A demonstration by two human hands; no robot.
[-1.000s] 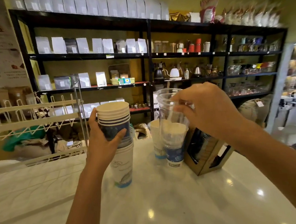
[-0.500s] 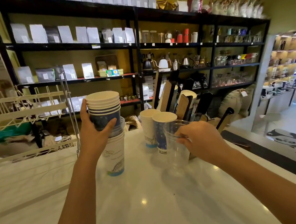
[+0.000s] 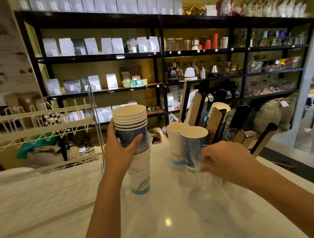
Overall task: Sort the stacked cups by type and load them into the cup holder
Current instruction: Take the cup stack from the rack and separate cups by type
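Note:
A mixed stack of cups (image 3: 139,168) stands on the white counter (image 3: 159,221): a white printed paper cup at the bottom, clear plastic rims above it, several blue paper cups (image 3: 131,124) on top. My left hand (image 3: 120,149) grips the blue cups near the top. My right hand (image 3: 228,162) holds a clear plastic cup (image 3: 199,164) by its rim, standing on the counter. Behind it stand a single blue paper cup (image 3: 192,146) and a white paper cup (image 3: 175,141). The wooden and black cup holder (image 3: 217,118) rises behind them, with a cup rim showing in one slot.
A white wire rack (image 3: 41,127) stands at the counter's left back. Black shelves (image 3: 161,53) with coffee bags, kettles and jars fill the wall behind. The counter's right edge drops to a dark floor mat.
My right hand brought the clear cup down from above the blue paper cup onto the counter, in front of it. My left hand has stayed on the stack.

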